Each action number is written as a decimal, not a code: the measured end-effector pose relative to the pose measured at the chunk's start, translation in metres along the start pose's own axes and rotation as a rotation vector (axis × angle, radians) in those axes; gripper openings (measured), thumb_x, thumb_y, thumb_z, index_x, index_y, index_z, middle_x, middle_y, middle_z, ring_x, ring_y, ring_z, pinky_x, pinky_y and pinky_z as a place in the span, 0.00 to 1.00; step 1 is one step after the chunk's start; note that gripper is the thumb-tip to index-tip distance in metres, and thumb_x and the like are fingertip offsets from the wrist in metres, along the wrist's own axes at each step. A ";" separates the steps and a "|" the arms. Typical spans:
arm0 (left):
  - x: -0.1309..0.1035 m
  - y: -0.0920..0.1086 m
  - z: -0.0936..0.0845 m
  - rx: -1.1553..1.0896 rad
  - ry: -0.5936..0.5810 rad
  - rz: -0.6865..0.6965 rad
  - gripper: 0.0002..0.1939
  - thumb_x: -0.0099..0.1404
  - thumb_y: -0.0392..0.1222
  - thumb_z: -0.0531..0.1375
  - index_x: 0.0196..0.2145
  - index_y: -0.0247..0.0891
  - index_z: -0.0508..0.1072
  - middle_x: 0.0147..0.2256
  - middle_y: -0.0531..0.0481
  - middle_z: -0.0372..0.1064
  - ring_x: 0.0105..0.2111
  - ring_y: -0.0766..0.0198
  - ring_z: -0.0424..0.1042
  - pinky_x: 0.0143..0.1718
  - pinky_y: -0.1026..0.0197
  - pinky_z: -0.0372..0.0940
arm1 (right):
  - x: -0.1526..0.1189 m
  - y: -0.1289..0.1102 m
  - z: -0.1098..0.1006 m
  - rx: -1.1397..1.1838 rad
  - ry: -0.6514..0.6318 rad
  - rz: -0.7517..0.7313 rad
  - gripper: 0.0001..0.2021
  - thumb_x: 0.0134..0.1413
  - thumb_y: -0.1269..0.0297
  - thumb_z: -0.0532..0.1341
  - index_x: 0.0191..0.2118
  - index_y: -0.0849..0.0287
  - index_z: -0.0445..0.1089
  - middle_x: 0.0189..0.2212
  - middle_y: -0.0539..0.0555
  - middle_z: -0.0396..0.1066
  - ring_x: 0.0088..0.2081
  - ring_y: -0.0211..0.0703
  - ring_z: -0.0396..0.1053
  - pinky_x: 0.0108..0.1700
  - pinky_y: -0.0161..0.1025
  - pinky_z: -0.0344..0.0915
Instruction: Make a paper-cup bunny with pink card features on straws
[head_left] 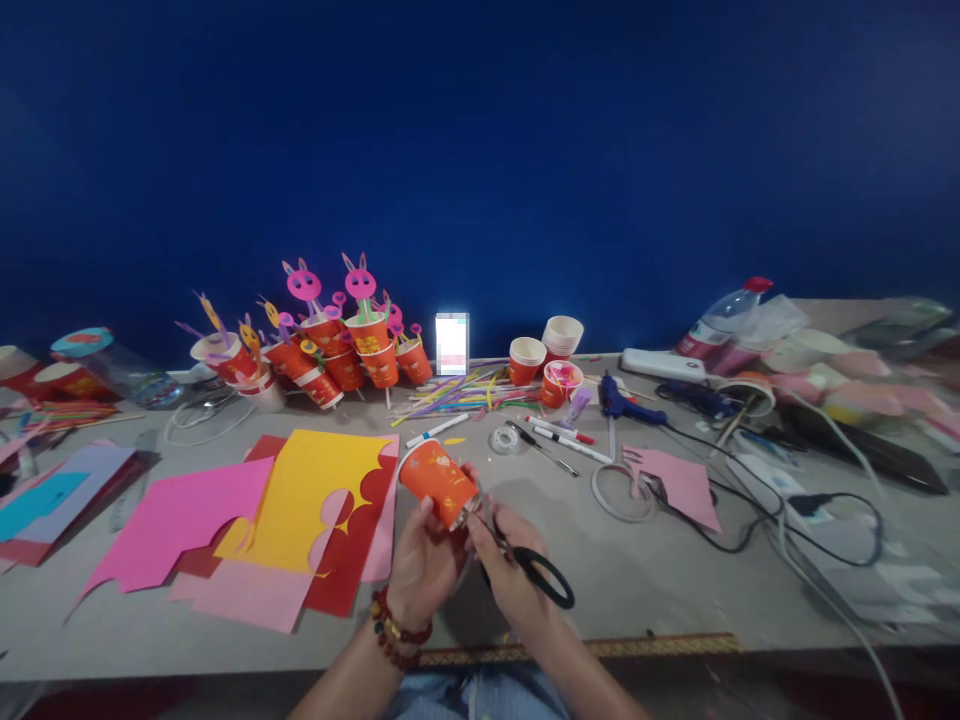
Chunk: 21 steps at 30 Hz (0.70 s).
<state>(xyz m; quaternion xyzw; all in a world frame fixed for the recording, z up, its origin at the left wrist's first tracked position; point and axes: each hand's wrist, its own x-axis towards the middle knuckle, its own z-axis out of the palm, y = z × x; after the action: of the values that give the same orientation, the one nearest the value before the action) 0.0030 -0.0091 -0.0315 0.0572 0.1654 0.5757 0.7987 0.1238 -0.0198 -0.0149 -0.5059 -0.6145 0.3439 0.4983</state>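
An orange-red paper cup (436,482) with a printed pattern lies tilted in my left hand (427,560), its base turned toward my right side. The left fingers wrap round the cup from below and behind. My right hand (514,570) is closed on a pair of black-handled scissors (546,577), whose loops stick out to the right. The scissors' tip area is at the cup's base, partly hidden by my fingers; I cannot tell whether the blades touch it. A marker (437,431) lies just behind the cup.
Coloured paper sheets (300,500) lie at left. Decorated cups with bunny figures (360,335) stand at the back, beside pipe cleaners (457,396). Clear tape (505,439), a tweezer-like tool (551,455), a blue glue gun (626,403), its cable and a bottle (720,320) are to the right.
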 end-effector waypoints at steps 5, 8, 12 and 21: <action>0.002 0.013 0.015 0.110 0.072 0.083 0.15 0.64 0.43 0.65 0.49 0.40 0.75 0.45 0.45 0.77 0.45 0.57 0.76 0.47 0.56 0.69 | 0.007 0.005 -0.007 -0.060 -0.056 -0.137 0.16 0.59 0.58 0.58 0.20 0.54 0.65 0.20 0.49 0.65 0.24 0.41 0.63 0.30 0.38 0.60; 0.003 0.010 0.017 0.086 0.103 0.061 0.13 0.65 0.42 0.64 0.46 0.37 0.76 0.42 0.45 0.78 0.39 0.59 0.77 0.42 0.58 0.71 | 0.007 0.002 -0.003 0.011 -0.045 -0.015 0.15 0.60 0.57 0.58 0.23 0.54 0.67 0.20 0.49 0.67 0.25 0.42 0.66 0.31 0.37 0.63; 0.001 0.002 0.010 0.009 -0.020 0.028 0.16 0.64 0.45 0.63 0.49 0.38 0.76 0.42 0.44 0.79 0.33 0.59 0.78 0.27 0.63 0.71 | 0.002 -0.004 0.006 0.138 -0.040 0.180 0.15 0.64 0.54 0.54 0.30 0.54 0.69 0.19 0.48 0.70 0.21 0.42 0.68 0.25 0.35 0.65; -0.003 0.010 0.008 -0.012 0.082 0.006 0.23 0.62 0.47 0.66 0.54 0.43 0.70 0.45 0.46 0.78 0.48 0.54 0.76 0.52 0.51 0.69 | 0.005 -0.009 0.000 0.115 -0.111 0.170 0.13 0.55 0.54 0.61 0.25 0.55 0.73 0.19 0.49 0.69 0.24 0.44 0.66 0.29 0.38 0.65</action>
<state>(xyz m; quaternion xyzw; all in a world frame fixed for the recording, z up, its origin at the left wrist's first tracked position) -0.0040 -0.0077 -0.0209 0.0295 0.1944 0.5811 0.7897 0.1208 -0.0174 -0.0050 -0.5069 -0.5752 0.4472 0.4607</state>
